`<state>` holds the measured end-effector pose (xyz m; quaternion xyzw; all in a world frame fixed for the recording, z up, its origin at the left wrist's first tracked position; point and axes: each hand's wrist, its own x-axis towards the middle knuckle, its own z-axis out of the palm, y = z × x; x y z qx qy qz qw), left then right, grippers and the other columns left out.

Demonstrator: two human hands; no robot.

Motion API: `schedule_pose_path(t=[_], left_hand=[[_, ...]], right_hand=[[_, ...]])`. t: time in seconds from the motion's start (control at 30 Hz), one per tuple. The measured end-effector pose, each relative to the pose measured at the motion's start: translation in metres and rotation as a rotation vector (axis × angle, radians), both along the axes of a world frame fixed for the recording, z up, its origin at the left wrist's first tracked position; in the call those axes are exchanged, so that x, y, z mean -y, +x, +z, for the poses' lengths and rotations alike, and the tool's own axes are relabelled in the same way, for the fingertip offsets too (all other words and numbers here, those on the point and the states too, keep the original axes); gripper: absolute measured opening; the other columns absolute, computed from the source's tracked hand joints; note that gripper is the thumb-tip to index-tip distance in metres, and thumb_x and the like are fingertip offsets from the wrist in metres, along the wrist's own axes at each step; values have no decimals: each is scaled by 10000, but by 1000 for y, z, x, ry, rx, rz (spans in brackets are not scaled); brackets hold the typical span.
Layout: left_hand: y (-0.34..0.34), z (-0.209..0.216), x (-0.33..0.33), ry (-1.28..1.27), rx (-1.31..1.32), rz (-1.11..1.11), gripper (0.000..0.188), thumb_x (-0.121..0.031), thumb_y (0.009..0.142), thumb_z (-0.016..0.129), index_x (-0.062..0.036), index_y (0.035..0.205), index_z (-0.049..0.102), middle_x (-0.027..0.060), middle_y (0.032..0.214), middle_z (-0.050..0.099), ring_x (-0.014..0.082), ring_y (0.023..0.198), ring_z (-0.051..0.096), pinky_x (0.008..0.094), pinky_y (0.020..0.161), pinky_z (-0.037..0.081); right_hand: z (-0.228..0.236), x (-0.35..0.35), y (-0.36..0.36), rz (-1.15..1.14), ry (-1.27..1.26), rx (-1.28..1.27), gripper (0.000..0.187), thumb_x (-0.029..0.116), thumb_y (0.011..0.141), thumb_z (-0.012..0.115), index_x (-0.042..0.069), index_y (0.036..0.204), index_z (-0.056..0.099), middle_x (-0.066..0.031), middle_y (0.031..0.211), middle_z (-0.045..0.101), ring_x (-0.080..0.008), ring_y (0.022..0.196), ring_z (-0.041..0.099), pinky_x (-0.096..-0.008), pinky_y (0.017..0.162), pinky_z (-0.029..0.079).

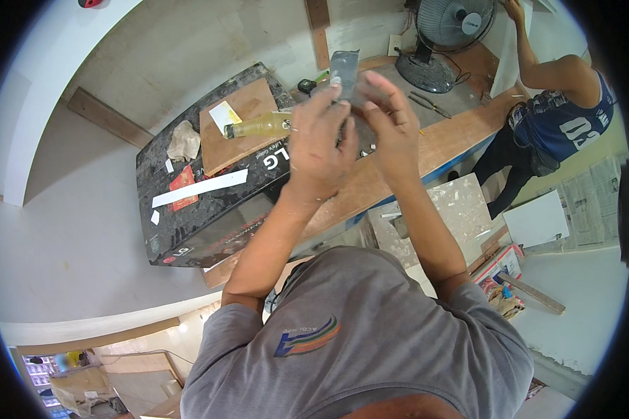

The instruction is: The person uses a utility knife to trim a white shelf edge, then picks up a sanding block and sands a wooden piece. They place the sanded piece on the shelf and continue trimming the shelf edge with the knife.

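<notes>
My left hand (pixel 321 143) is raised over the work surface, fingertips closed on a flat grey rectangular piece (pixel 344 65), whose exact kind I cannot make out. Close beside it is my right hand (pixel 393 122), slightly blurred, its fingers bent and apart with nothing visible in them. To the left of my left hand, a bottle of yellowish liquid (pixel 262 126) lies on a wooden board (pixel 220 150). The board rests on a large black box (pixel 210 206). Behind my hands sits a small dark tool like a tape measure (pixel 307 85).
Pliers (pixel 431 105) lie to the right, in front of a black fan (pixel 433 42). A long white strip (pixel 199 188) and a crumpled cloth (pixel 184 142) are on the box. At far right another person (pixel 555 112) reaches toward a white panel. A speckled board (pixel 444 213) lies below my right forearm.
</notes>
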<state>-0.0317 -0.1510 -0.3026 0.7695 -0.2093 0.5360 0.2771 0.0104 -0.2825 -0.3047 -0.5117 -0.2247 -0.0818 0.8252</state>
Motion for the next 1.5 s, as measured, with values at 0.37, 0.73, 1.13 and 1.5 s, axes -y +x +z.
schedule_pose_path(t=[0.37, 0.73, 1.13, 1.5], left_hand=[[-7, 7, 37, -19, -448, -450, 556, -116, 862, 821, -72, 1390, 655, 175, 1421, 610, 383, 1283, 593, 477, 1105, 452], [31, 91, -26, -190, -823, -473, 449, -230, 897, 840, -29, 1273, 698, 89, 1094, 718, 176, 1005, 669, 336, 930, 530], [46, 92, -65, -314, -330, -454, 244, -43, 966, 769, 5, 1191, 687, 89, 1199, 690, 157, 1095, 639, 310, 947, 524], [26, 86, -65, -430, -399, -675, 188, 6, 886, 826, -4, 1050, 734, 116, 1252, 692, 188, 1135, 648, 307, 980, 511]], right_hand=[[28, 69, 23, 124, -57, -161, 399, 196, 1013, 692, -12, 1351, 660, -62, 1158, 734, -107, 993, 676, -283, 898, 548], [85, 94, 33, 309, -536, 97, 417, 276, 960, 793, 24, 1282, 711, -25, 1083, 754, -92, 1004, 667, -275, 937, 503], [110, 37, 34, 547, -269, -38, 505, 265, 946, 833, -2, 1343, 670, -89, 1194, 729, -148, 1084, 701, -286, 927, 570], [94, 28, 25, 45, -499, 434, 312, 224, 944, 796, -10, 1149, 768, -97, 1223, 761, -178, 1137, 691, -336, 1058, 501]])
